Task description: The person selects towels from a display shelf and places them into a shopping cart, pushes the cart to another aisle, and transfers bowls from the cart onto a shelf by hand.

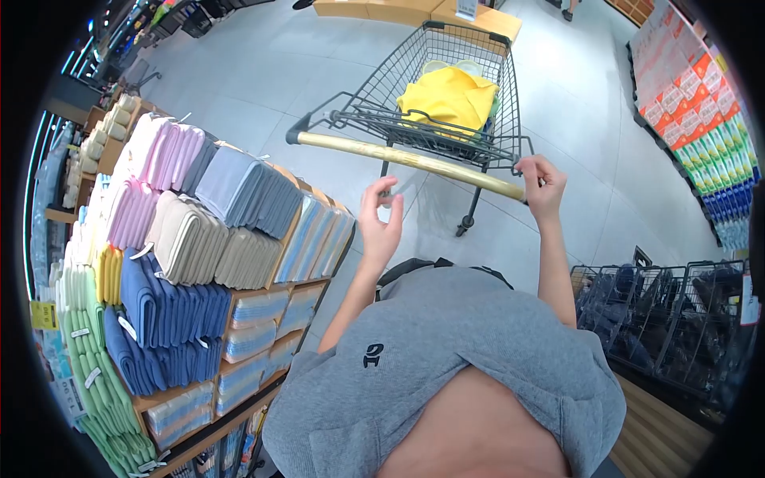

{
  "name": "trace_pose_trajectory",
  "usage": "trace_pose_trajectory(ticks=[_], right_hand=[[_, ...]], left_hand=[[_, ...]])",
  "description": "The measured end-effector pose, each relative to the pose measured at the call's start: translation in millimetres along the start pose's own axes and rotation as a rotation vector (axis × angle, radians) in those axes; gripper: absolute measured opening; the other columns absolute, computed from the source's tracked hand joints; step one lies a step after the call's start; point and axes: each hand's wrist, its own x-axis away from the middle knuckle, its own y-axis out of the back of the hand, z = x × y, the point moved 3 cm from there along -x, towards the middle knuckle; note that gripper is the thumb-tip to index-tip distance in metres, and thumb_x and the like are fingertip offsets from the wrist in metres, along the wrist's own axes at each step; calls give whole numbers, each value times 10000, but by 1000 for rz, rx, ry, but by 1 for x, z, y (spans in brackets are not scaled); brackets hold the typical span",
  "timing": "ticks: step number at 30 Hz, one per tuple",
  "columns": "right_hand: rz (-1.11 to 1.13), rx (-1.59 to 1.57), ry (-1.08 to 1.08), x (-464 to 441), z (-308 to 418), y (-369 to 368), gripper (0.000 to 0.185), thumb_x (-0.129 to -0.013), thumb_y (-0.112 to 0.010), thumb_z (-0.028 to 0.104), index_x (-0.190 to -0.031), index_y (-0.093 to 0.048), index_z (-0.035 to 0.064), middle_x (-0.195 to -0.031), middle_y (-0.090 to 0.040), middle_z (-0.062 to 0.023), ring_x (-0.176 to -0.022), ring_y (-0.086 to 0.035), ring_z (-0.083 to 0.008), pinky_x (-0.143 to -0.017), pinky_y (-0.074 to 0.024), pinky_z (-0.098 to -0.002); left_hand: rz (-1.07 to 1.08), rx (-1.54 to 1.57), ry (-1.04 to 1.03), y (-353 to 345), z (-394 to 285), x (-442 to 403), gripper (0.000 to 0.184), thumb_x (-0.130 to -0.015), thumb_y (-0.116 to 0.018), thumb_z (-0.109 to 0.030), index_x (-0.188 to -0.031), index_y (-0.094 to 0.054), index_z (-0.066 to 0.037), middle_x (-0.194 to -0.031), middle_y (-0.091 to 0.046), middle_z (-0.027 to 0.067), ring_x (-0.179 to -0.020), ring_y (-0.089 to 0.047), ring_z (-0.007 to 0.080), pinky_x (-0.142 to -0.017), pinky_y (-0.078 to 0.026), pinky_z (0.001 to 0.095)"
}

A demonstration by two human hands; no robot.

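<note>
A black wire shopping cart [374,84] stands in front of me, its light wooden handle bar [414,159] running across the near side. Inside the basket lies a bright yellow cloth item [450,97], with something pale and rounded behind it. My right hand [543,185] is at the bar's right end, fingers curled closed around the cart's dark end bracket. Just short of the bar, my left hand [380,221] is raised with thumb and fingers curved and apart, not touching the bar. A small dark spot shows between its fingertips, too small to make out.
On the left, a shelf display holds folded towels [251,191] in several colours, close to my left arm. Stacked packaged goods [697,119] stand at the far right. Black wire racks [653,319] are nearer on the right. A wooden platform [382,9] lies beyond the cart.
</note>
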Motion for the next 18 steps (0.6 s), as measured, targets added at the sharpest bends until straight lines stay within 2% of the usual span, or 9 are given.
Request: trace_pose_trajectory(ticks=[2,3,5,6,7,10,13,16,18], right_hand=[[49,185,20,-7,2,-14,253,-889,-665,215,-727,-639,22,-494,-471,9,-430,-340,-23,-417,-232,-237],[118,336,-162,-9,-4,-21,215,-861,-691,256,-813,-652,51,-614,-529,-28,-536,-471,-99,-505,-328,-275],[80,526,136,-21,-2,-37,225,-851,-693,287,-890,-650,69,-792,-573,-47,-741,-527,-170,-659,-369,-327],[62,619,287,-25,-4,-46,243,-845,-695,302,-928,-649,79,-881,-595,-56,-844,-555,-206,-737,-389,-353],[159,583,116,-26,-21,-50,314,-834,-688,336,-1029,-624,98,-1058,-559,-80,-1081,-477,-276,-964,-302,-443],[183,768,261,-45,-39,-50,335,-836,-682,329,-1060,-605,91,-1037,-562,-82,-1066,-489,-279,-1040,-270,-482],[209,743,278,-75,-65,-44,373,-809,-699,326,-1073,-589,87,-1046,-559,-81,-1083,-481,-278,-1078,-235,-512],[231,727,323,-104,-77,-41,385,-778,-722,316,-1065,-588,96,-1021,-553,-81,-1071,-486,-278,-1081,-233,-508],[233,730,342,-124,-88,-44,377,-762,-733,302,-1046,-589,100,-996,-549,-78,-1053,-490,-276,-1082,-233,-503]], left_hand=[[-44,-133,-49,19,-1,-21,250,-848,-622,-13,-1096,-597,-32,-1182,-589,152,-1080,-561,268,-903,-452,340],[-54,-246,-122,30,-1,-34,256,-844,-628,-18,-1097,-596,-34,-1187,-586,157,-1112,-546,289,-933,-432,356],[-67,-412,-240,44,2,-57,293,-824,-673,-80,-1107,-600,-56,-1250,-557,153,-1259,-449,348,-1041,-331,427],[-57,-481,-271,46,3,-70,303,-820,-686,-96,-1110,-604,-64,-1273,-549,142,-1282,-433,342,-1055,-317,438],[-46,-552,-302,46,1,-81,313,-816,-700,-111,-1113,-607,-72,-1296,-540,130,-1304,-416,337,-1069,-302,449],[10,-764,-364,40,12,-108,361,-785,-751,-247,-1104,-630,-128,-1380,-477,92,-1375,-332,315,-1117,-186,519],[20,-926,-435,24,23,-129,380,-754,-768,-322,-1084,-647,-177,-1402,-454,66,-1393,-298,284,-1128,-104,542],[97,-950,-459,0,27,-147,385,-733,-780,-324,-1065,-653,-176,-1400,-453,64,-1383,-308,282,-1129,-104,542],[120,-961,-471,-16,31,-162,448,-706,-788,-321,-1102,-636,-179,-1306,-516,46,-1304,-404,268,-1125,-126,552]])
